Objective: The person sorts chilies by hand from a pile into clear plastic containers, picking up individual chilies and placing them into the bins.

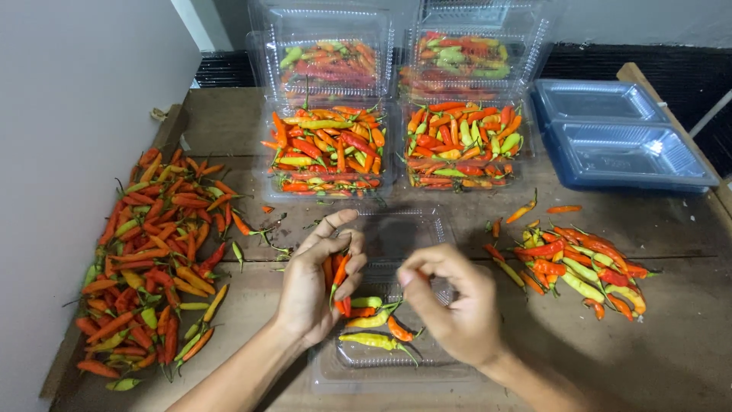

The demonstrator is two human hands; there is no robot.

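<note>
My left hand (316, 286) grips a small bunch of red and orange chili peppers (340, 278) upright over an open clear plastic clamshell box (358, 370). A few green, yellow and orange chilies (377, 328) lie inside that box. My right hand (450, 301) hovers over the same box, fingers curled with the fingertips pinched together; what it holds, if anything, is hidden. Both hands sit close together above the wooden table (648, 336).
A large heap of chilies (152, 259) lies along the left edge by a white wall. A smaller heap (579, 263) lies to the right. Two filled open clamshell boxes (328, 152) (461, 145) stand behind. Stacked empty blue-tinted boxes (618, 137) sit at back right.
</note>
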